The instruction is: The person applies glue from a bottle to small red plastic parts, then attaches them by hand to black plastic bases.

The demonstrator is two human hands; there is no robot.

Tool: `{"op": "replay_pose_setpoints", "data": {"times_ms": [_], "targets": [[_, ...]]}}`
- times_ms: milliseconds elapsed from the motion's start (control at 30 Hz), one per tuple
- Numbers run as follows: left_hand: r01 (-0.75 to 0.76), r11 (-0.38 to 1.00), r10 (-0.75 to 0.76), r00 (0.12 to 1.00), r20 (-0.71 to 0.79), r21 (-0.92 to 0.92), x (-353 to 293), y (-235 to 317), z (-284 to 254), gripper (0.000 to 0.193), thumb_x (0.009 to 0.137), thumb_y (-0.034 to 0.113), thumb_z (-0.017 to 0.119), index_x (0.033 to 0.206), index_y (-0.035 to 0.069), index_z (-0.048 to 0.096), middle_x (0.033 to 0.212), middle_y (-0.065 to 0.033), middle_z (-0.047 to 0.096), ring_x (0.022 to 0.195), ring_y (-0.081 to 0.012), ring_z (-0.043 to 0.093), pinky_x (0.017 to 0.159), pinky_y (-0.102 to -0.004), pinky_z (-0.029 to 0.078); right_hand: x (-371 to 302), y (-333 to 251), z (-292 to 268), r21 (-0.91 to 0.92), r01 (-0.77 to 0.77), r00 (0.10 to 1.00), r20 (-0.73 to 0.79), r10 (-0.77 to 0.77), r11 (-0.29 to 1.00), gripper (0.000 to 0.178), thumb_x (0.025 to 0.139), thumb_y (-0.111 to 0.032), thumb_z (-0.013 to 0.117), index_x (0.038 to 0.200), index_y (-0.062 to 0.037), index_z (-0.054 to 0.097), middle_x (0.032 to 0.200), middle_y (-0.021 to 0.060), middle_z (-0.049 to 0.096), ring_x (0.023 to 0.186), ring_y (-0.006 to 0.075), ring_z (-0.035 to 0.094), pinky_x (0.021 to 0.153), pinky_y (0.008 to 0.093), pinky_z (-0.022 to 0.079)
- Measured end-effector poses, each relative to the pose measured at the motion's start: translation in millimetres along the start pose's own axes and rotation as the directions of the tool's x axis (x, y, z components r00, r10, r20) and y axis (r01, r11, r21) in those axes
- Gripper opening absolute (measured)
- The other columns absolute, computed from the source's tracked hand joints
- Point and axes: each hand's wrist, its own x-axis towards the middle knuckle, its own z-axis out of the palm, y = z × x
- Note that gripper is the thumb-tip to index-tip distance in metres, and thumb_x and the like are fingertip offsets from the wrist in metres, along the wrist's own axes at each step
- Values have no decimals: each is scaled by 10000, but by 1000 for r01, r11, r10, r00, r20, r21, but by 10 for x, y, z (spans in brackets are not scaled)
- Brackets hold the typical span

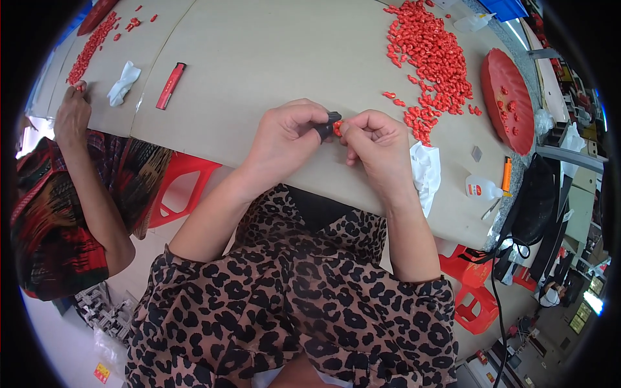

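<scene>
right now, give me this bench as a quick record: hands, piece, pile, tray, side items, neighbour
left hand: black-covered fingertips at the small red piece; exact grip partly hidden
right hand: bare fingers pinching the same piece
pile: many loose red pieces on the table, beyond the right hand
tray: red, scalloped, right of the pile, a few pieces inside
right side: white tissue, squeeze bottle, orange tool
neighbour: co-worker's hand at far left, near other red pieces

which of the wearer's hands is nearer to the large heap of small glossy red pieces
Right: the right hand is just left of the near end of the large red heap, while the left hand is farther left.
</scene>
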Motion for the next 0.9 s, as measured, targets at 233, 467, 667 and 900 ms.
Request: {"op": "replay_pose_setpoints", "data": {"times_ms": [233,467,667,900], "targets": [[48,999,-48,999,-5,-10,-6,37,7,189,671,-145,425,791,-58,543,819,-67,514,763,-113,516,679,-216,420,-5,-3,15,-10,-20,1000,-6,20,1000,67,747,-29,536,712,27,525,605,45,556,455,40,480,403,165,397],[23,1000,-23,999,29,2,-3,-2,-5,150,729,-115,459,805,-49,569,889,-63,513,760,-82,512,663,-184,425,-8,4,9,-24,7,1000,3,-7,1000,68,752,-29,532,710,23,520,602,37,554,460,39,484,405,163,395],[9,1000,-8,1000,21,-29,-3,0,13,139,750,-92,473,839,-39,565,871,-66,547,772,-95,536,689,-202,449,-49,30,13,16,54,999,-5,-54,998,72,766,-40,540,747,28,523,664,55,581,497,47,502,443,161,414],[113,972,-105,993,51,-206,-2,56,-41,117,786,-8,497,888,-30,551,853,-77,587,779,-124,569,735,-237,466,-94,167,16,-206,434,898,19,-440,877,100,784,20,513,883,35,525,749,53,560,608,63,519,544,169,436]]}}
